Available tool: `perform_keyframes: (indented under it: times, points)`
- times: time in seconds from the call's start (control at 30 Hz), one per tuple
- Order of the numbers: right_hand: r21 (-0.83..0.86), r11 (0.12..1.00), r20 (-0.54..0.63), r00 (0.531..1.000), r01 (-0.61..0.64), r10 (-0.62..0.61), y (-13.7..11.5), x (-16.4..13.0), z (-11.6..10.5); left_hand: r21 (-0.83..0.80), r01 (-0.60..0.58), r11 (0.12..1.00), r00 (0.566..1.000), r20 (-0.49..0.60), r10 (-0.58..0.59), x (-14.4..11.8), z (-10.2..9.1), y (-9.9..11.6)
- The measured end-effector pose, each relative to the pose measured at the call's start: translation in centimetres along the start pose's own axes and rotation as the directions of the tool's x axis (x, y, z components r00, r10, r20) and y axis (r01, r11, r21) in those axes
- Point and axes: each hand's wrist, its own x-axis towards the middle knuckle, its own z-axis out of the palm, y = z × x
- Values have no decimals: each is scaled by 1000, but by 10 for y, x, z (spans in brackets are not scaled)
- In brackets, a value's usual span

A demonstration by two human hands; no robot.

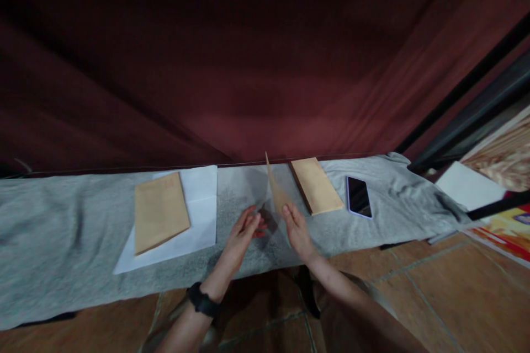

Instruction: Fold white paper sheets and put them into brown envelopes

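Observation:
My right hand [296, 230] holds a tan envelope [275, 190] upright on its edge, above the grey cloth [62, 231]. My left hand [244, 233] hovers just left of it, fingers loosely spread, holding nothing; a black watch sits on that wrist. To the left, a tan envelope [159, 210] lies flat on white paper sheets [199, 220]. To the right, a stack of tan envelopes [317, 185] lies flat.
A black phone [358, 196] lies face up right of the stack. A dark red curtain [232, 66] hangs behind the cloth. Brown floor tiles [434, 292] are in front. A white sheet [467, 186] and colourful prints lie at far right beside a black frame.

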Motion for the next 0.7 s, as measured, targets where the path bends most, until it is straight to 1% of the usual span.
perform_keyframes:
  times: [0.03, 0.07, 0.13, 0.17, 0.2, 0.27, 0.33, 0.37, 0.43, 0.5, 0.57, 0.63, 0.67, 0.7]
  points:
    - [129, 989, -38, 997, -67, 72, -1, 1, 0, -19, 49, 999, 999, 6, -49, 0, 0, -1]
    - [246, 962, -57, 989, -119, 137, -1, 1, 1, -47, 96, 994, 995, 40, -94, -1, 1, -3]
    - [418, 892, -52, 975, -175, 216, -4, -2, 7, -111, 162, 981, 980, 131, -147, -4, 4, -7]
    - [470, 864, -38, 973, -183, 228, -6, -4, 11, -139, 172, 975, 976, 159, -150, -5, 7, -8]
    - [503, 844, -24, 973, -185, 228, -7, -7, 15, -163, 170, 972, 976, 161, -143, -5, 8, -9]
    - [536, 822, 14, 975, -194, 221, -12, -12, 21, -192, 135, 972, 988, 104, -117, -4, 10, -9]
    - [545, 801, 54, 964, -247, 261, -15, -14, 22, -172, 85, 981, 996, 32, -80, 0, 8, -6]
    - [540, 791, 65, 952, -286, 300, -16, -13, 20, -132, 62, 989, 998, 16, -60, 2, 5, -3]
    - [536, 768, 54, 922, -351, 383, -16, -9, 11, -7, 31, 999, 999, 21, -31, 8, -4, 3]
    - [545, 745, 25, 896, -384, 443, -12, -4, 0, 128, 32, 991, 999, 38, -38, 13, -16, 8]
    - [527, 732, 68, 880, -431, 470, -4, 0, -10, 220, 61, 974, 996, 50, -73, 18, -27, 9]
    - [430, 765, 147, 874, -479, 464, 7, 1, -15, 283, 88, 955, 992, 58, -109, 21, -36, 7]
    - [346, 808, 172, 879, -476, 444, 13, 1, -16, 310, 98, 946, 991, 60, -122, 22, -38, 5]
    - [238, 865, 174, 896, -441, 409, 18, 0, -15, 333, 107, 937, 989, 62, -135, 23, -40, 3]
